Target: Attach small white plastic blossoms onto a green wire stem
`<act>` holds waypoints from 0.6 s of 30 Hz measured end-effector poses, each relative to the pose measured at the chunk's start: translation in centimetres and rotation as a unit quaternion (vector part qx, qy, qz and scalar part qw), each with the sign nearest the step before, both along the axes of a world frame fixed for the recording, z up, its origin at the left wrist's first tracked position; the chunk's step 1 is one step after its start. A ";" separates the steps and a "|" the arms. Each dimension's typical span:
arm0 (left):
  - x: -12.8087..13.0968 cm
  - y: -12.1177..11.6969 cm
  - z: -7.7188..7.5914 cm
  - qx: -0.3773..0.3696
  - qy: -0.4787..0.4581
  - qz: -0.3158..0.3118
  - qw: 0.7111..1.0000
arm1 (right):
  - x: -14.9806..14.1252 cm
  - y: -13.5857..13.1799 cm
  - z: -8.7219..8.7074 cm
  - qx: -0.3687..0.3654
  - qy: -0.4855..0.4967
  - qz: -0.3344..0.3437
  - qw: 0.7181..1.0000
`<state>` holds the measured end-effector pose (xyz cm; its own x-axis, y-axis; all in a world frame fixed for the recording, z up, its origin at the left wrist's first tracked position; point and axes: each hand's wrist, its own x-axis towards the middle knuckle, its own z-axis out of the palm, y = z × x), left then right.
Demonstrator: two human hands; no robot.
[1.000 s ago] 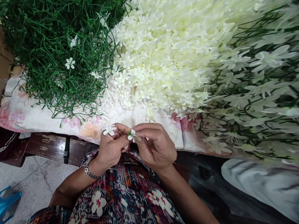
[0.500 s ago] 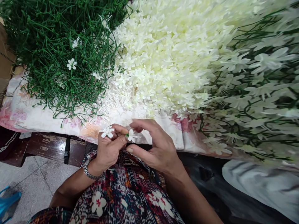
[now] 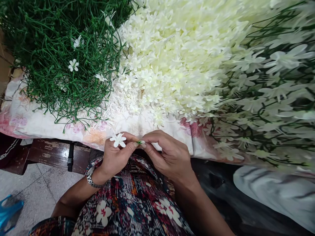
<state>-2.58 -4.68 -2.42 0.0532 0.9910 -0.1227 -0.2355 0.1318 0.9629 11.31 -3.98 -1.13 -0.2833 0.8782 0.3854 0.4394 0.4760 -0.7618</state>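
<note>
White with a faint yellow tint, a broad blossom heap (image 3: pixel 182 59) lies on the worktop (image 3: pixel 54 126), which is covered in flower-printed cloth. Just in front of the blossom heap, on the side toward the person, both hands meet over the near edge of the cloth. Between them is a small flower (image 3: pixel 141 142), green at one end and pale at the other, so placed on the near side of the blossom heap and well clear of it. The left hand (image 3: pixel 116 159) pinches the green end between thumb and forefinger; the fingers of the right hand (image 3: pixel 172 157) are pressed together on the pale end, thumb against forefinger. An open white flower (image 3: pixel 118 140) shows beside the left thumb, its petals spread; how the left hand keeps it there cannot be told. Left of the blossom heap and touching it stands a tangled mass of green stems (image 3: pixel 66 49), with a few loose white flowers resting on it. At the near left corner of the blossom heap lies a pile of thin white threads (image 3: pixel 120 101). Right of the blossom heap, flowering sprays (image 3: pixel 278 62) with dark green stems spread out, blurred toward the outer side. A metal-banded watch (image 3: pixel 91 178) circles the left wrist.
</note>
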 end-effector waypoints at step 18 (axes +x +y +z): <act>-0.8 0.0 1.1 0.164 0.210 -0.059 0.962 | 0.6 -0.1 1.0 0.055 -0.024 0.004 0.998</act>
<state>-3.40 -4.65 -1.29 0.1816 0.9703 0.1600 0.1820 -0.1931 0.9641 11.92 -4.07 -0.11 -0.3111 0.8291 0.4646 0.4697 0.5591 -0.6833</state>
